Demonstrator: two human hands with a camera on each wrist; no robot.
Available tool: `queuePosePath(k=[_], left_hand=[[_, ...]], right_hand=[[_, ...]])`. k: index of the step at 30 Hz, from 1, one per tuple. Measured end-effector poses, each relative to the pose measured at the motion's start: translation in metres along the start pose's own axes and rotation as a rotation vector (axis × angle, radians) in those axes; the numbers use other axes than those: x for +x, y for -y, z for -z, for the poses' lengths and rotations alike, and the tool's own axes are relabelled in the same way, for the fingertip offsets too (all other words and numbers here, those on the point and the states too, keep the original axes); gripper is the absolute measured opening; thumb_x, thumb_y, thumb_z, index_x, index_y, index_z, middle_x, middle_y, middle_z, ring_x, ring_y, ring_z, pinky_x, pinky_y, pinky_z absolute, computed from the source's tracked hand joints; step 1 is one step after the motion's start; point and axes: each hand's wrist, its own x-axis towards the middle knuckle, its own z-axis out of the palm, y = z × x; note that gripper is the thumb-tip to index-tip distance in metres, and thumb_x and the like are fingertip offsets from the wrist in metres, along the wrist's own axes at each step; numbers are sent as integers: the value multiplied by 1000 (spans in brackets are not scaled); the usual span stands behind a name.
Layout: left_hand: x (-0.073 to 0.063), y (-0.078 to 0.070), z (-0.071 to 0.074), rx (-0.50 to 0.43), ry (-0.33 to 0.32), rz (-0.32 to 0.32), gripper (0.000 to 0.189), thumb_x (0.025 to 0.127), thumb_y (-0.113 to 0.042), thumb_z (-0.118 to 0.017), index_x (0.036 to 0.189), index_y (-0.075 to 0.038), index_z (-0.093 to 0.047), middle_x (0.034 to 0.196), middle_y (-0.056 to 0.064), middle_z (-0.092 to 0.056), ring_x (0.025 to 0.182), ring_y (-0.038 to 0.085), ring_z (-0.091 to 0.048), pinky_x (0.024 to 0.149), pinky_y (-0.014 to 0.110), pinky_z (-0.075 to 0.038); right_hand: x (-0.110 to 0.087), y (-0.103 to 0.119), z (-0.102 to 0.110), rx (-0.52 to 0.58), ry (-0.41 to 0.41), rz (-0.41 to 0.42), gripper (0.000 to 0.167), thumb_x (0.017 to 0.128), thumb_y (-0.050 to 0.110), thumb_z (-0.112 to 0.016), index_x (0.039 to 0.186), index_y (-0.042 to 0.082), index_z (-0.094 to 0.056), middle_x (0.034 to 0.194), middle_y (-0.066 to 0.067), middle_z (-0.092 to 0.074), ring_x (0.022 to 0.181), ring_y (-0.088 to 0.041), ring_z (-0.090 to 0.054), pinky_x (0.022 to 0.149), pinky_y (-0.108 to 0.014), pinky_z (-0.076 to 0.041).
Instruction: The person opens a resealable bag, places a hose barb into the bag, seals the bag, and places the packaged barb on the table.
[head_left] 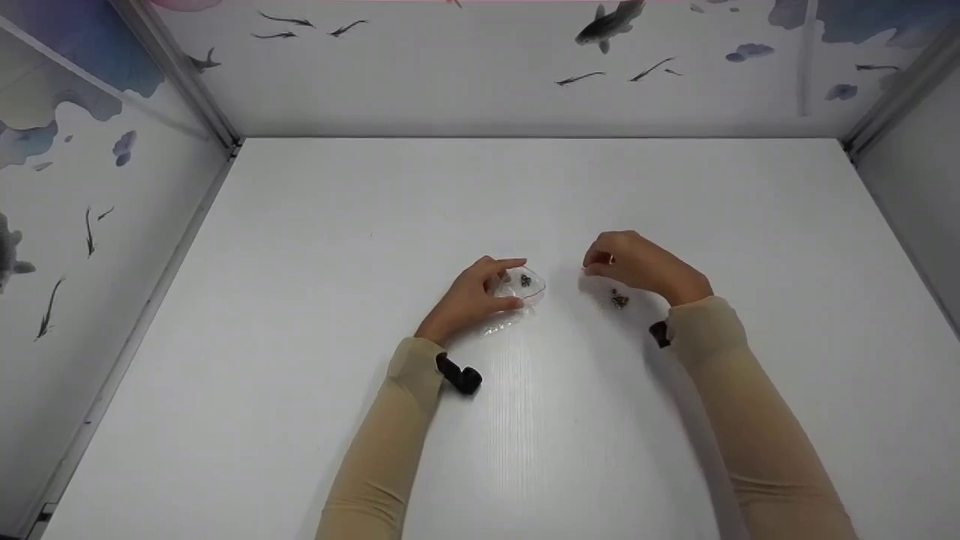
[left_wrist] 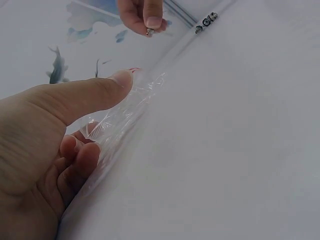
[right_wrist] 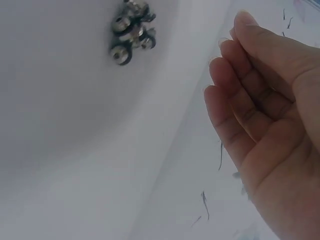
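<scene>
My left hand [head_left: 474,296] grips a small clear plastic bag [left_wrist: 117,130] with a red line along its mouth. Thumb and fingers stand apart at the bag's edges, spreading the mouth. A few small dark metal pieces [head_left: 526,280] show inside the bag in the head view. To its right, my right hand [head_left: 637,262] hovers above the table, pinching a small metal piece [left_wrist: 150,31] between thumb and fingertip, best seen in the left wrist view. Beside and below that hand lies a little pile of small silver-and-black ring-like metal parts [right_wrist: 132,32].
A white table [head_left: 360,225] spreads under both hands. White panels with painted fish and blue blotches stand at the back [head_left: 450,82], the left [head_left: 150,195] and the right [head_left: 911,172]. Black wrist cameras stick out from both sleeves.
</scene>
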Motion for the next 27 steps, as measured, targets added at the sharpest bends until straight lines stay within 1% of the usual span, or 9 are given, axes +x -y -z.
queuePosePath(k=[4,8,11,14,17,27], left_hand=[[0,1,-1,6,0,-5,62,80,-31,-78,137,-33,-54,102,1,-53,89,13,-43,77,27,-36],[0,2,-1,16,0,-2,62,80,-31,-78,137,-32,-53,102,0,-53,90,12,-43,77,27,-37],[0,1,0,14,-3,-1,62,81,-31,-78,138,-31,-54,104,-1,-54,91,12,-44,78,27,-38],[0,1,0,-4,0,-3,61,81,-30,-78,138,-30,-54,105,0,-54,91,12,-44,78,27,-38],[0,1,0,-17,7,-5,61,81,-30,-77,138,-30,-53,105,1,-54,90,13,-43,77,27,-37],[1,1,1,-4,12,-23,61,82,-32,-77,138,-31,-53,104,1,-54,90,13,-44,77,27,-38]], right_hand=[[7,10,-5,10,-2,27,17,92,14,-65,106,6,-68,102,-9,-67,90,-22,-59,83,-38,-51],[12,21,-10,4,-3,65,17,92,15,-65,106,6,-69,102,-8,-67,90,-21,-60,83,-37,-51],[15,29,-13,1,-7,114,17,91,14,-66,105,6,-70,101,-7,-67,91,-21,-61,83,-38,-51],[18,35,-16,0,-17,175,16,90,12,-67,104,5,-70,101,-8,-68,91,-21,-61,81,-37,-52],[20,41,-18,-6,-23,218,17,89,11,-68,104,4,-71,100,-9,-68,89,-21,-62,79,-36,-52],[27,48,-24,-8,10,239,18,89,8,-67,105,2,-72,102,-10,-68,90,-22,-62,80,-37,-53]])
